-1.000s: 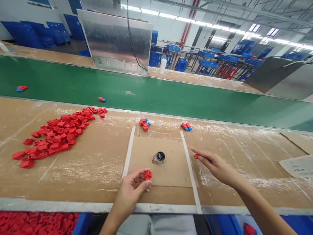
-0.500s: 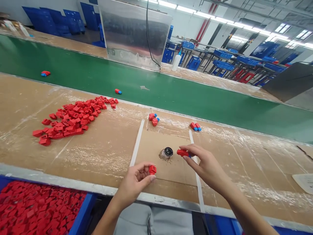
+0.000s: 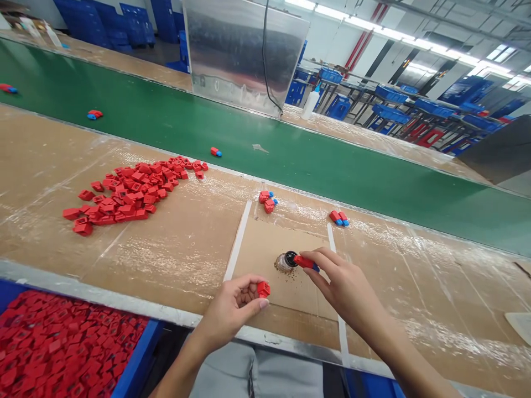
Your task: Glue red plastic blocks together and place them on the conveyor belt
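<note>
Holding a red-and-blue piece (image 3: 305,261) at the rim of a black-topped pot (image 3: 290,258), with a red block (image 3: 263,289) in the other hand

Gripping the red-and-blue piece in the right hand (image 3: 346,279), pinched between thumb and fingers, with its red end toward the pot and its blue end back toward the palm. Right at the black rim; cannot tell whether touching it or just short of it. Closed on the red block with the left hand (image 3: 232,304), in a grip of thumb and fingers, over the near part of a cardboard sheet (image 3: 301,298) and near the pot.

Under the pot, the same cardboard, sprinkled with dark specks around its foot. Bordered by a left white strip (image 3: 238,239) and a right white strip (image 3: 343,342), both on the table (image 3: 174,243).

Just past the cardboard, near the far edge of the table: a close red-and-blue cluster (image 3: 268,203), then, farther right, a side-by-side red-and-blue pair (image 3: 338,218). Spread over the table to the left, a long heap of red blocks (image 3: 124,193). Below the near edge at lower left, a blue bin (image 3: 147,345) full of red parts (image 3: 62,337).

Beyond the table, along a green strip (image 3: 174,132), three spaced-out spots of red and blue. Farther back, a metal panel (image 3: 244,55) and a white bottle (image 3: 310,105).
</note>
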Tool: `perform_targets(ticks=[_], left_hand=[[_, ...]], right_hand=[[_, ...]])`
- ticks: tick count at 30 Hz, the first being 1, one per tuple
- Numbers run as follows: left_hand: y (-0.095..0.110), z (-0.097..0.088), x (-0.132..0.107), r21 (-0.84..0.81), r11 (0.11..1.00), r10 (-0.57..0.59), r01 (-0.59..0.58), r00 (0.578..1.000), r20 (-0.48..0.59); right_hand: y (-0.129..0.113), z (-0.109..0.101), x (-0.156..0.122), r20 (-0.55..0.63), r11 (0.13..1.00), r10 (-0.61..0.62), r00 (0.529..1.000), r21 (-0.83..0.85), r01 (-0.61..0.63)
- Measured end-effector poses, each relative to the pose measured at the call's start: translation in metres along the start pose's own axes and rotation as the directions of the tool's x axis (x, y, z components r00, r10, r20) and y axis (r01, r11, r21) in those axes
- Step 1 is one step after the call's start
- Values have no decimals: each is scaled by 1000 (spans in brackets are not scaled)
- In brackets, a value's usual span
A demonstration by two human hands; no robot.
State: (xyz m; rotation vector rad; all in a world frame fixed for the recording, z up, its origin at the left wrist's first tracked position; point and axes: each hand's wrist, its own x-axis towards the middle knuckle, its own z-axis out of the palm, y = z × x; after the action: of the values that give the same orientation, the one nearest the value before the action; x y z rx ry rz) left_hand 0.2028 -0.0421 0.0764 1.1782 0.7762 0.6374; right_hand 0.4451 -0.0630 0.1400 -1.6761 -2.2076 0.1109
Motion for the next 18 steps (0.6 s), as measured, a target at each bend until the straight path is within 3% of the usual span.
perform_targets(ticks=[18], left_hand=[[2, 2, -1, 34, 999, 35, -36, 999, 8]], right_hand=[[-3, 3, 3, 50, 997, -67, 997, -20, 68]])
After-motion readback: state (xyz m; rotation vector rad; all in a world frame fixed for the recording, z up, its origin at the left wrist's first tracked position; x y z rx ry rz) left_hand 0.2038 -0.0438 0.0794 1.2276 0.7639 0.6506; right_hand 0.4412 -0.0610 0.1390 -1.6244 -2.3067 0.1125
